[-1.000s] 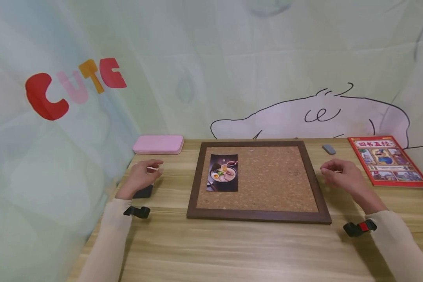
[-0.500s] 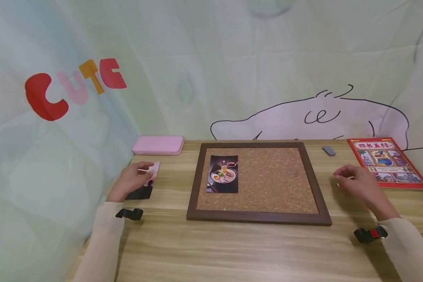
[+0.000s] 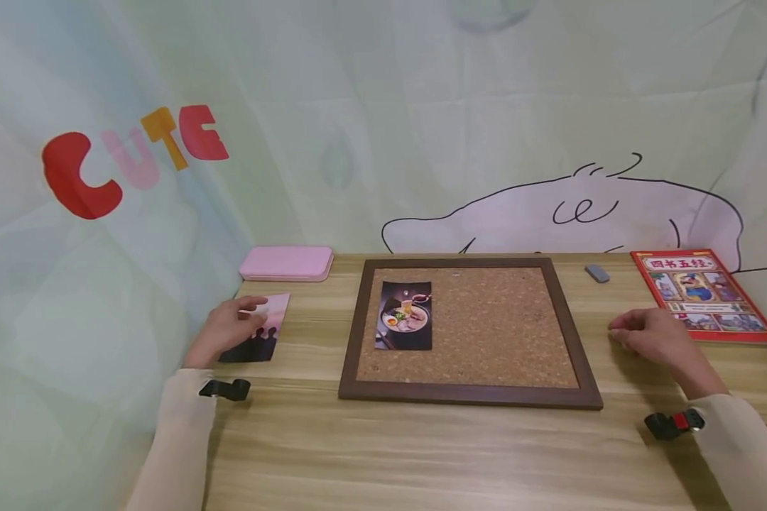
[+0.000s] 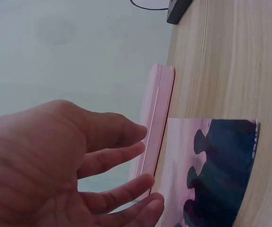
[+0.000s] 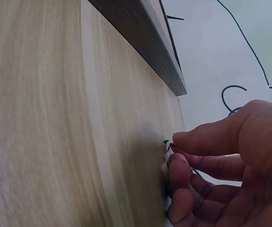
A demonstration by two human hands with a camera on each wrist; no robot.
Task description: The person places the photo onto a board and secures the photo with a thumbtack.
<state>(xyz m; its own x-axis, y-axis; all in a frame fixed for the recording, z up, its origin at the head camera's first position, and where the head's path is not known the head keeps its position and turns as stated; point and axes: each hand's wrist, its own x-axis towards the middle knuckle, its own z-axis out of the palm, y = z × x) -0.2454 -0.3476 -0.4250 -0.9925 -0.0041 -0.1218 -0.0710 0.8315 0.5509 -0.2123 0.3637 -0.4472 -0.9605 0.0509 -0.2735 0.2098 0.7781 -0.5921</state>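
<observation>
My left hand (image 3: 226, 330) hovers with loosely spread fingers over a photo (image 4: 225, 165) of dark silhouettes against a pink sky. The photo lies at the left of the table, partly covered by the hand in the head view. On the right, my right hand (image 3: 655, 339) is close over the table with thumb and forefinger together. A tiny pin-like thing (image 5: 168, 144) shows at their tips, mostly hidden. Between the hands lies a brown-framed cork board (image 3: 498, 326). A ramen photo (image 3: 404, 333) sits on its left part, with a small clear tack (image 3: 405, 292) near the top.
A pink pencil case (image 3: 286, 262) stands at the back left, beyond the left hand. Behind the right hand are a grey eraser (image 3: 596, 273) and a red picture book (image 3: 703, 294). A fabric wall (image 3: 332, 142) rises along the table's back and left edges.
My left hand has moved left and slightly down, uncovering more of the silhouette photo. My right hand has shifted right, away from the cork board, and down.
</observation>
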